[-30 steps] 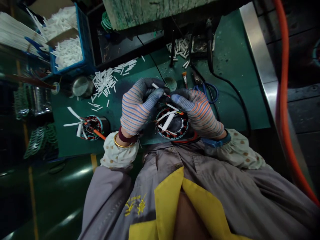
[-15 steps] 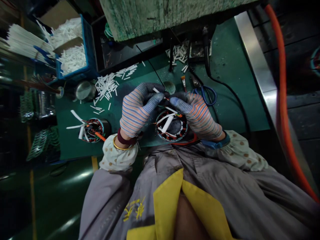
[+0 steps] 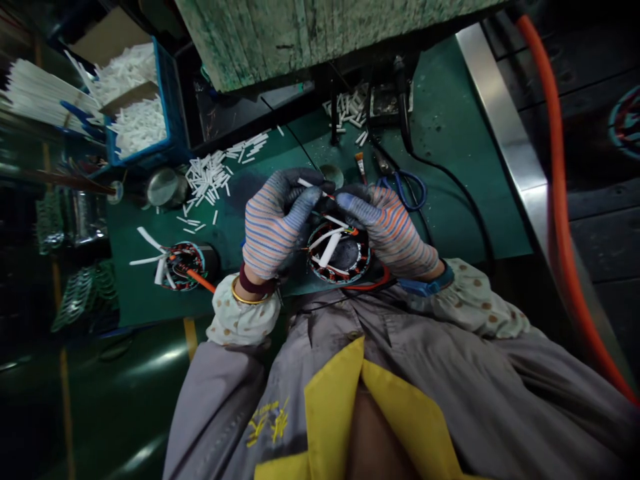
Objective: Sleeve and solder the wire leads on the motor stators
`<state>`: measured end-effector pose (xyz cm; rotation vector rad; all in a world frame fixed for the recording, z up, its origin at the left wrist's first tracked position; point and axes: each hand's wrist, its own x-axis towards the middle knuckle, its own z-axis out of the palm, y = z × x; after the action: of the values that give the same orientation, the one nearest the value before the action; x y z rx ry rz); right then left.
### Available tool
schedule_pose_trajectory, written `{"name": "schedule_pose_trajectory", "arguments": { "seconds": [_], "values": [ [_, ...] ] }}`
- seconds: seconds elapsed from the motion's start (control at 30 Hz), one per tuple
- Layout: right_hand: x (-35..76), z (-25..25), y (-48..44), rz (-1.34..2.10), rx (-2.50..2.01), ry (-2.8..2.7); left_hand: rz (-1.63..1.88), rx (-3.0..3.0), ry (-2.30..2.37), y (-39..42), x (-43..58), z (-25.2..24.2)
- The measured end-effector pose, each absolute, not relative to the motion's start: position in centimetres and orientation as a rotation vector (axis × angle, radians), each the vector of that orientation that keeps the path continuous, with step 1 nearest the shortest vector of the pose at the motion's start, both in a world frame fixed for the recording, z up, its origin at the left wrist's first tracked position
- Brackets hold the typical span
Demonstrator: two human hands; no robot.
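Left fingers: Your left hand (image 3: pixel 276 227), in a striped knit glove, has its grey-blue fingers (image 3: pixel 305 203) closed in a tight pinch on a white insulating sleeve (image 3: pixel 310 185).

Right fingers: Your right hand (image 3: pixel 390 230) is curled inward, with its fingers (image 3: pixel 353 208) closed up at the sleeve's far end, beside a thin orange lead wire (image 3: pixel 325 194). You cannot tell from this view whether they have hold of the wire.

Stator: The wound motor stator (image 3: pixel 340 257) lies directly beneath both hands, at the near edge of the green counter (image 3: pixel 465 133). White sleeves cross its windings, and a red lead (image 3: pixel 373 283) curves from it toward your coat.

Nearby: A second stator (image 3: pixel 186 267) with white sleeves and an orange lead lies to your left. Beyond it are loose sleeves (image 3: pixel 207 177) and a blue crate (image 3: pixel 173 113) holding more. Blue-handled scissors (image 3: pixel 407 190) and a small brush (image 3: pixel 359 165) lie ahead of your right hand.

Risk: Excess pull on the pinched sleeve could strain or snap the thin lead. A slip of the fingers could disturb the sleeves already on the windings. A snag on the red lead could shift the stator toward the counter edge.

Markings: The yellow embroidery on your grey coat (image 3: pixel 267 421) is too blurred to read. No other writing is legible.
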<state>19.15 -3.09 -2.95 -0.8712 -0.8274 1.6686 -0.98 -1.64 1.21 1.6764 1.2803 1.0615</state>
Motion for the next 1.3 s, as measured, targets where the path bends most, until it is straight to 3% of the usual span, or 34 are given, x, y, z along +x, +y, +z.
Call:
{"name": "schedule_pose_trajectory", "arguments": {
  "seconds": [0.5, 0.73, 1.03, 1.2, 1.3],
  "values": [
    [20.6, -3.7, -3.7, 1.705, -0.798, -0.989, 0.992, 1.748, 1.246, -0.2, -0.9, 0.8],
    [21.7, -4.4, -3.9, 1.634, -0.878, -1.116, 0.695, 1.743, 1.155, 0.8, -1.1, 2.5],
    [23.4, -5.3, -4.9, 1.646, -0.841, -1.178, 0.628, 1.738, 1.079, 1.4, 0.0, 2.3],
    [22.8, -5.2, -5.0, 1.604, -0.808, -1.183, 0.442, 1.764, 0.994, 1.6, -0.5, 4.9],
    [23.0, -5.1, -5.0, 1.534, -0.859, -1.241, 0.526, 1.762, 1.076, 1.3, -0.6, 6.3]
  ]
}}
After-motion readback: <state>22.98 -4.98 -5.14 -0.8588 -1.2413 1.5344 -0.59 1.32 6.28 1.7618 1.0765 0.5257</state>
